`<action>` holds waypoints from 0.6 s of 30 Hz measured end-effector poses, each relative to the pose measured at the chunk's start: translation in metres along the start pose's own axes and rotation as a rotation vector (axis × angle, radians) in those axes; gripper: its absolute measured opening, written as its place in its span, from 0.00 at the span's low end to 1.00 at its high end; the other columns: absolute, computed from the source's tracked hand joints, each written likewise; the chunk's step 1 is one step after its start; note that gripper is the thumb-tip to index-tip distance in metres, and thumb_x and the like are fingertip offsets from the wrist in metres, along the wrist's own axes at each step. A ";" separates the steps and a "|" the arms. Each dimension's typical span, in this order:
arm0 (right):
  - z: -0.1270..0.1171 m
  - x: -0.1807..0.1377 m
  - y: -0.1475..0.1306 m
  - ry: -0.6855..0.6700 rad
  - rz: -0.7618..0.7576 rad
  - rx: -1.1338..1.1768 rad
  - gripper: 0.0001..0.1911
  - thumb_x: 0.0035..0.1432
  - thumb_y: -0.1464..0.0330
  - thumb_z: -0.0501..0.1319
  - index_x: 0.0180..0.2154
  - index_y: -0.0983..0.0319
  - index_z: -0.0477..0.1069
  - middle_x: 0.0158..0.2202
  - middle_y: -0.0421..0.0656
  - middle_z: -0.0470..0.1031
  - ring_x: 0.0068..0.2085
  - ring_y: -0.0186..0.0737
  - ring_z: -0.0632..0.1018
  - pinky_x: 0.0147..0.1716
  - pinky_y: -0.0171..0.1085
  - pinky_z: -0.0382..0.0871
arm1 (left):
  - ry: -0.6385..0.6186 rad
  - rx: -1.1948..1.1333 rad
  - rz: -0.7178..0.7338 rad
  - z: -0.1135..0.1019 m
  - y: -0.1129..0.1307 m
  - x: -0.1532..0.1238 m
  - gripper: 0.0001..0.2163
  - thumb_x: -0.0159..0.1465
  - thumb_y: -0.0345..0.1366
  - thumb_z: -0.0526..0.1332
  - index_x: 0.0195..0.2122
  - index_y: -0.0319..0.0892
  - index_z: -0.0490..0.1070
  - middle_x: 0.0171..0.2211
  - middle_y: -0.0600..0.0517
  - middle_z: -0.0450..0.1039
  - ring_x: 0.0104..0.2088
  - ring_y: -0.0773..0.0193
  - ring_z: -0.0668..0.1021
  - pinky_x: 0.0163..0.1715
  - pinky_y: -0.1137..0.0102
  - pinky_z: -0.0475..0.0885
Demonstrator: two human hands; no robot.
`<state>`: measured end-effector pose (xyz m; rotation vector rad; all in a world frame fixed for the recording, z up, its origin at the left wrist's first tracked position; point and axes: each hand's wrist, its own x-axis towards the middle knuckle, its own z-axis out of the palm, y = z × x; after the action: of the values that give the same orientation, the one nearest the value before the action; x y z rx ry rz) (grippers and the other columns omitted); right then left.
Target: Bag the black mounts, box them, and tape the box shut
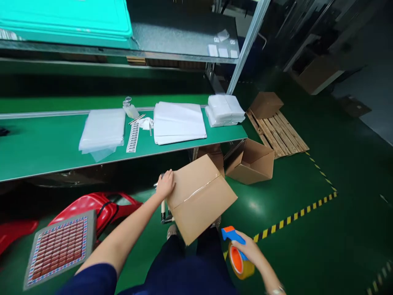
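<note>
A closed cardboard box (199, 205) is in front of my legs, with a strip of clear tape along the seam of its upper face. My left hand (166, 184) grips the box at its left edge, fingers over the top; the thumb is hard to make out. Lower right, my right hand (248, 248) is wrapped round the handle of a blue and orange tape dispenser (235, 235), which carries a roll of yellowish tape (248, 270). The dispenser is apart from the box.
A green workbench (39, 143) bears stacks of white sheets (179, 123) and plastic bags (102, 129). An open carton (250, 164) stands on the floor near a wooden pallet (284, 133). Red chairs (101, 205), one with a patterned cushion (59, 250), are at left.
</note>
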<state>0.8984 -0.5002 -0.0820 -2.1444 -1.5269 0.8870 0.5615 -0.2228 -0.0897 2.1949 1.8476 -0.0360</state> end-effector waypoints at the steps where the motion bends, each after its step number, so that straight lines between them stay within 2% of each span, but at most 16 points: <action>1: -0.027 0.018 0.017 0.013 -0.077 0.032 0.19 0.58 0.59 0.56 0.44 0.60 0.78 0.38 0.44 0.83 0.36 0.45 0.83 0.32 0.40 0.78 | 0.028 -0.008 0.001 0.011 0.019 -0.004 0.26 0.65 0.34 0.49 0.65 0.36 0.57 0.69 0.39 0.51 0.69 0.50 0.55 0.67 0.52 0.50; 3: -0.077 0.077 0.037 0.092 -0.254 -0.020 0.24 0.62 0.62 0.48 0.50 0.63 0.75 0.45 0.50 0.81 0.43 0.45 0.82 0.37 0.41 0.78 | 0.047 -0.023 -0.017 0.039 0.062 -0.010 0.27 0.66 0.36 0.49 0.67 0.37 0.55 0.69 0.40 0.52 0.69 0.51 0.56 0.66 0.54 0.53; 4: -0.097 0.116 0.037 0.134 -0.330 -0.102 0.25 0.62 0.64 0.47 0.53 0.64 0.73 0.48 0.52 0.80 0.45 0.46 0.81 0.39 0.42 0.78 | 0.046 -0.025 -0.034 0.054 0.084 -0.010 0.27 0.67 0.38 0.48 0.67 0.38 0.54 0.69 0.41 0.52 0.69 0.51 0.56 0.66 0.53 0.54; 6: -0.123 0.204 0.021 0.145 -0.394 -0.122 0.26 0.62 0.66 0.48 0.59 0.65 0.68 0.52 0.54 0.77 0.50 0.48 0.78 0.45 0.45 0.75 | 0.045 -0.023 -0.090 0.080 0.122 -0.007 0.27 0.68 0.40 0.47 0.68 0.41 0.52 0.70 0.43 0.50 0.69 0.52 0.55 0.66 0.50 0.53; 9: -0.128 0.338 -0.028 0.124 -0.459 -0.131 0.28 0.62 0.69 0.51 0.63 0.66 0.61 0.50 0.57 0.75 0.50 0.53 0.75 0.50 0.51 0.69 | 0.063 -0.022 -0.196 0.102 0.152 0.001 0.27 0.70 0.42 0.45 0.70 0.44 0.49 0.70 0.46 0.46 0.70 0.52 0.51 0.66 0.47 0.47; 12: -0.115 0.444 -0.077 0.082 -0.538 -0.109 0.27 0.63 0.72 0.51 0.63 0.64 0.62 0.49 0.55 0.73 0.52 0.53 0.70 0.57 0.55 0.58 | 0.053 0.002 -0.265 0.107 0.153 0.004 0.28 0.70 0.42 0.45 0.70 0.44 0.48 0.71 0.47 0.46 0.70 0.53 0.50 0.67 0.48 0.44; 14: -0.106 0.490 -0.097 0.046 -0.566 -0.080 0.26 0.64 0.74 0.51 0.63 0.64 0.63 0.51 0.55 0.71 0.55 0.53 0.68 0.60 0.56 0.53 | 0.037 0.028 -0.300 0.106 0.150 0.003 0.28 0.70 0.42 0.45 0.70 0.44 0.48 0.71 0.48 0.46 0.70 0.54 0.51 0.68 0.50 0.42; 15: -0.102 0.503 -0.101 0.035 -0.568 -0.064 0.26 0.64 0.75 0.51 0.62 0.64 0.64 0.53 0.55 0.70 0.57 0.54 0.66 0.61 0.57 0.50 | 0.031 0.041 -0.314 0.106 0.149 0.003 0.28 0.69 0.41 0.46 0.70 0.44 0.49 0.71 0.49 0.46 0.70 0.54 0.51 0.68 0.51 0.42; 17: -0.089 0.503 -0.100 0.042 -0.567 -0.032 0.26 0.65 0.76 0.49 0.63 0.66 0.62 0.60 0.56 0.64 0.63 0.55 0.61 0.64 0.58 0.43 | 0.026 0.059 -0.335 0.105 0.149 0.001 0.28 0.69 0.41 0.46 0.70 0.44 0.50 0.71 0.49 0.47 0.70 0.55 0.51 0.68 0.52 0.41; 18: -0.080 0.488 -0.095 0.053 -0.574 -0.012 0.26 0.65 0.74 0.49 0.65 0.66 0.59 0.64 0.55 0.60 0.65 0.55 0.57 0.65 0.58 0.40 | 0.025 0.065 -0.344 0.105 0.150 0.000 0.28 0.68 0.40 0.47 0.70 0.43 0.50 0.70 0.48 0.47 0.70 0.55 0.51 0.68 0.53 0.41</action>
<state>0.9911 -0.0054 -0.1022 -1.5730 -1.9666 0.6111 0.7231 -0.2680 -0.1629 1.8980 2.2447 -0.1383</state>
